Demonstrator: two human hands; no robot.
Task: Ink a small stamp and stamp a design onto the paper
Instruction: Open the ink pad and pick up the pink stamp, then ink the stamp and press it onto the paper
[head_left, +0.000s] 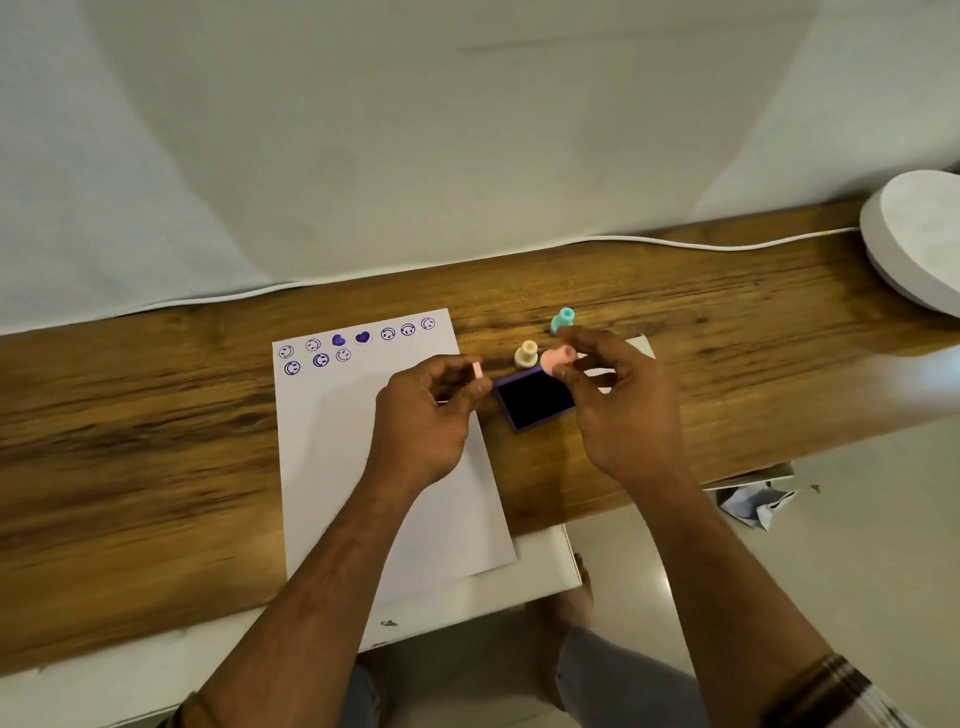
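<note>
Landmark: the ink pad (537, 399), open, dark purple, sitting flat on the wooden desk (156, 415). Everything below is placed off that.

Right hand (618, 410): closed around the pink stamp (555, 359), pinching it by the stem, held just above the pad's far edge. Stamp is tipped on its side, round base pointing left, not touching the ink.

Left hand (426, 415): fingers curled on a little pink cap (478, 371), held just left of the pad, over the paper's edge. Pretty sure that's the stamp's cover.

Paper (363, 467): lies left of the pad, touching or nearly so. Two rows of purple smileys and a couple of hearts (350, 339) along its far edge, the rest blank.

Spare stamps: cream stamp (527, 354) standing just behind the pad, teal stamp (562, 319) a bit further back.

Step in hand: looks like uncapping is done and inking hasn't happened yet.

Next move, I'd guess: turn the pink one face down, press it square onto the pad, then carry it left to a blank bit under the printed rows. Needs a flat press or the print comes out patchy.
</note>
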